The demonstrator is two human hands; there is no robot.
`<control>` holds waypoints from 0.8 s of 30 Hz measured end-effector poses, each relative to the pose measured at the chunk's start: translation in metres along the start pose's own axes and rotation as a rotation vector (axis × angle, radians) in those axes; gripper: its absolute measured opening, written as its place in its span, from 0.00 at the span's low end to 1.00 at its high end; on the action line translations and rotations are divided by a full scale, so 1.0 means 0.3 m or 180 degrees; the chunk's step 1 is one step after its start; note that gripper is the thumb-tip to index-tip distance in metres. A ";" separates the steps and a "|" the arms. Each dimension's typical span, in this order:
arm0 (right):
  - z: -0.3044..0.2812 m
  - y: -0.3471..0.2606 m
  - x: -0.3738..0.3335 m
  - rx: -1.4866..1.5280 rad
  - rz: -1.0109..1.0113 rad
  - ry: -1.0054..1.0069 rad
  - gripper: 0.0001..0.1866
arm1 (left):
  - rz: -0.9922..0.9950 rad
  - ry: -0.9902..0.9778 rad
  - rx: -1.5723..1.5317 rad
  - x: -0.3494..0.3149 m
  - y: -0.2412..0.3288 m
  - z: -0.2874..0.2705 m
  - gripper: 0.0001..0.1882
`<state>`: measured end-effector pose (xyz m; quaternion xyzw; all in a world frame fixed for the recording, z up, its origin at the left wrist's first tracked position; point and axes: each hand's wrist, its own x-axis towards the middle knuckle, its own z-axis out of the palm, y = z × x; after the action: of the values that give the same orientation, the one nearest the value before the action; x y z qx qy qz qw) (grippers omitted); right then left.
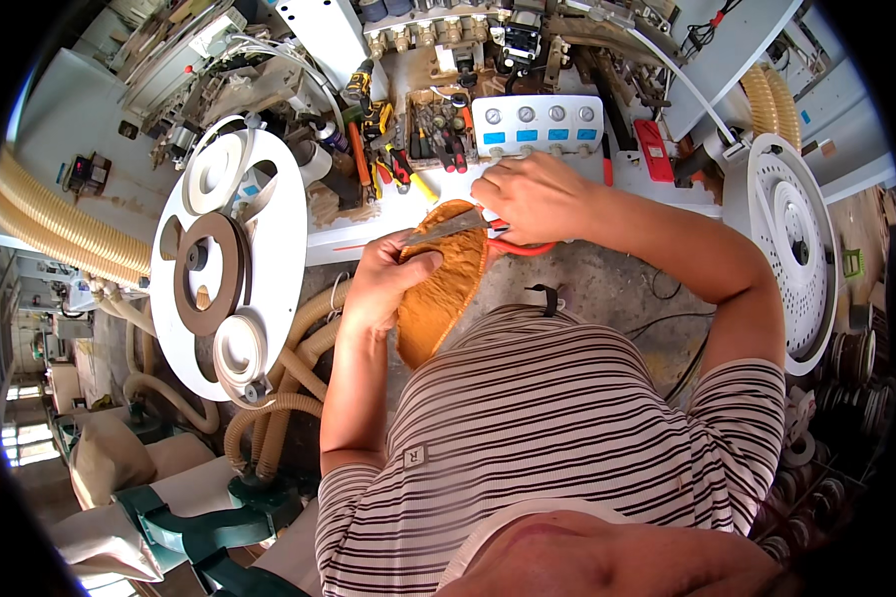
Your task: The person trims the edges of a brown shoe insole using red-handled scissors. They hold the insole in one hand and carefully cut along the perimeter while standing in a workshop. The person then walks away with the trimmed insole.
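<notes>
In front of my chest, my left hand (pixel 383 284) grips an oval orange-brown piece (pixel 446 284) by its left edge, thumb on top. Its surface looks soft and wrinkled, with a stitched-looking rim; its exact kind is unclear. My right hand (pixel 533 199) is closed around scissors (pixel 455 228) with red handles, which show below the fingers. The grey blades lie across the upper part of the orange-brown piece, pointing left toward my left fingers. Whether the blades are apart cannot be made out.
A white bench edge carries a gauge panel (pixel 538 124), a tool tray (pixel 438 129), pliers (pixel 401 167) and a yellow drill (pixel 360 80). White reel discs stand left (pixel 279 249) and right (pixel 816 269). Beige hoses (pixel 314 348) run down at the left.
</notes>
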<state>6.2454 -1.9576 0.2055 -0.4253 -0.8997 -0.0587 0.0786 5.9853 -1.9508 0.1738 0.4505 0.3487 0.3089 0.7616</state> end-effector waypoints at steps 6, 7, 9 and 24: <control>-0.006 -0.003 0.005 0.0017 0.0053 -0.0319 0.23 | 0.0171 0.0019 0.0037 0.000 -0.004 0.017 0.17; -0.002 0.001 0.005 0.0096 0.0089 -0.0425 0.24 | 0.0263 0.0054 0.0114 -0.001 -0.007 0.018 0.17; 0.007 0.013 0.007 0.0245 0.0164 -0.0639 0.25 | 0.0126 -0.0034 0.0044 0.010 -0.012 -0.004 0.18; -0.034 -0.004 -0.006 0.0709 0.0038 0.0141 0.29 | 0.0186 0.0052 0.0476 0.014 -0.006 0.002 0.14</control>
<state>6.2467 -1.9616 0.2151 -0.4178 -0.8962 0.0328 0.1455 5.9883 -1.9484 0.1714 0.5135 0.3637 0.3078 0.7137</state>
